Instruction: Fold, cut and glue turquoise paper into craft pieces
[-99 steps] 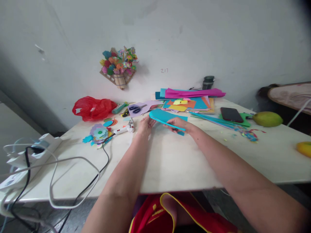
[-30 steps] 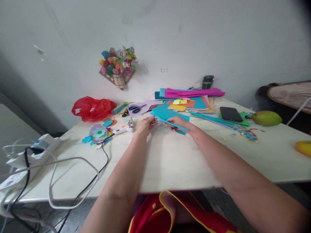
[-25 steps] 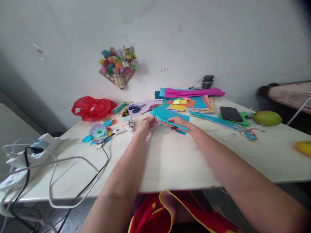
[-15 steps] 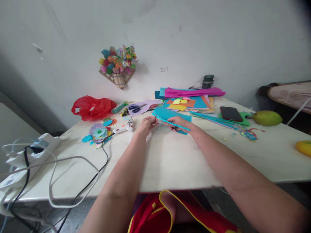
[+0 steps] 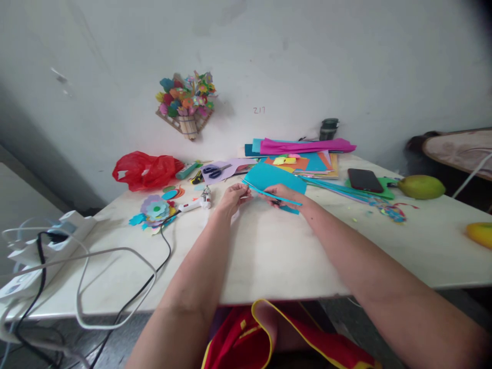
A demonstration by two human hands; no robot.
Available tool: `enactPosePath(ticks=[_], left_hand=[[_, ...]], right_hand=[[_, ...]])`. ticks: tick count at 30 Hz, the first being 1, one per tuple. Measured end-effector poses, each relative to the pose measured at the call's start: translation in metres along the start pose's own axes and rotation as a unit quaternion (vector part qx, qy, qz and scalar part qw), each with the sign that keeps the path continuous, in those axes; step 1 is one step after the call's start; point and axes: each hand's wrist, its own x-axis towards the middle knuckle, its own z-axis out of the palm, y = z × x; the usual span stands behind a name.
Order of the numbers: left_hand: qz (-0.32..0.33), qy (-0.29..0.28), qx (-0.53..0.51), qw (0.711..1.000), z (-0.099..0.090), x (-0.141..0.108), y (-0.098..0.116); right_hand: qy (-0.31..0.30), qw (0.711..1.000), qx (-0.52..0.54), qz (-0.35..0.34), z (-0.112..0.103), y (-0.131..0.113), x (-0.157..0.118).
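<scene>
Glue gun point(image 5: 195, 204) lies near left hand point(image 5: 232, 197) pinching blue paper point(image 5: 272, 175); right hand point(image 5: 283, 193) curls round dark handles point(image 5: 275, 202).

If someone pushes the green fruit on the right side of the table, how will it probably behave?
The green fruit may roll or rock, because its sides are rounded. Its skin looks smooth, so it could be a little slippery to grip. It looks plump, so it will probably keep its shape.
</scene>
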Motion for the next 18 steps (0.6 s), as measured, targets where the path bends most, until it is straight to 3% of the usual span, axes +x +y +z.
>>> enactPosePath(ticks=[7, 18], left_hand=[[-0.002, 0.003, -0.013, 1.0, -0.0004, 0.0006, 0.0006], [-0.016, 0.011, -0.032, 0.999, 0.0013, -0.0019, 0.0028]], right_hand=[[-0.008, 0.999, 0.046, -0.015, -0.0011, 0.007, 0.006], [0.008, 0.999, 0.031, 0.003, 0.0008, 0.0105, 0.0104]])
